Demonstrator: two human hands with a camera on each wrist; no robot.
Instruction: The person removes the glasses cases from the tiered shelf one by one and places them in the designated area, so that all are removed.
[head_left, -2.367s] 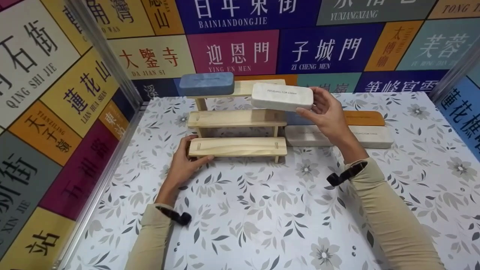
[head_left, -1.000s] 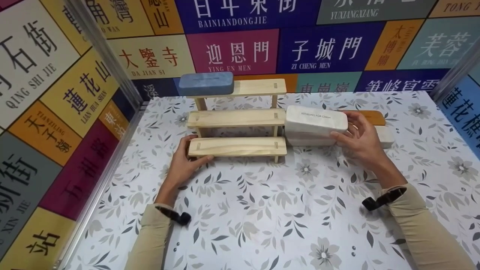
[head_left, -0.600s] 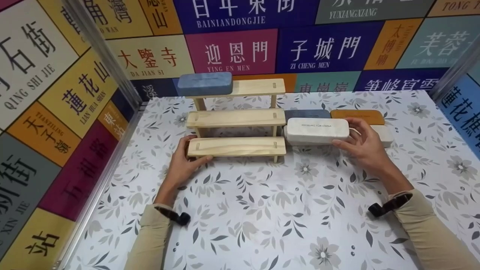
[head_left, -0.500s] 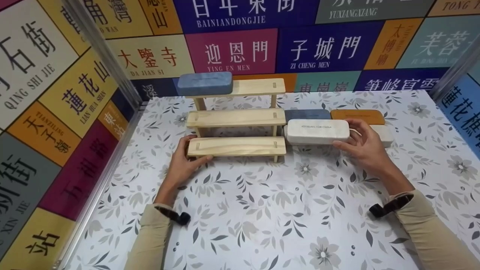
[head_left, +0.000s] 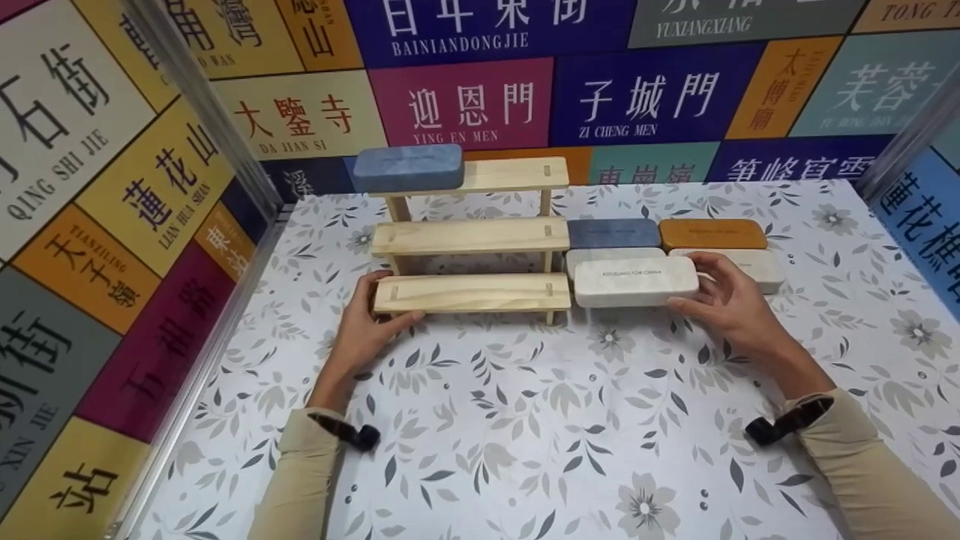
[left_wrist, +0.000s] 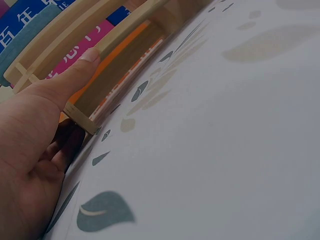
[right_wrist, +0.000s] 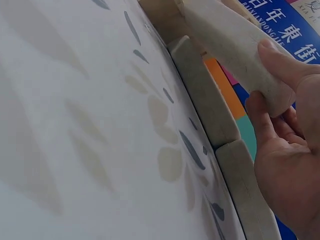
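Observation:
My right hand point(head_left: 731, 307) grips the right end of a white glasses case point(head_left: 634, 281) with small dark print. In the right wrist view this case point(right_wrist: 235, 50) is off the table, its far end near the wooden stand. Just behind it in the head view sits another white case point(head_left: 615, 256), partly hidden. My left hand point(head_left: 364, 322) holds the left end of the lowest step of a three-tier wooden stand point(head_left: 472, 292). In the left wrist view the thumb of the left hand point(left_wrist: 30, 135) lies against the wood. A blue case point(head_left: 409, 166) rests on the top tier's left half.
Right of the stand, a second blue case point(head_left: 613, 233) and an orange case point(head_left: 712, 234) lie side by side. Ahead of the orange one is a further white case point(head_left: 754, 270). All rest on a leaf-patterned tabletop point(head_left: 495, 420), with printed panels point(head_left: 465, 105) behind.
My right hand has carried the white case from the top tier's right end down and rightward, then slightly nearer me, in front of the other cases. The left hand has kept its place.

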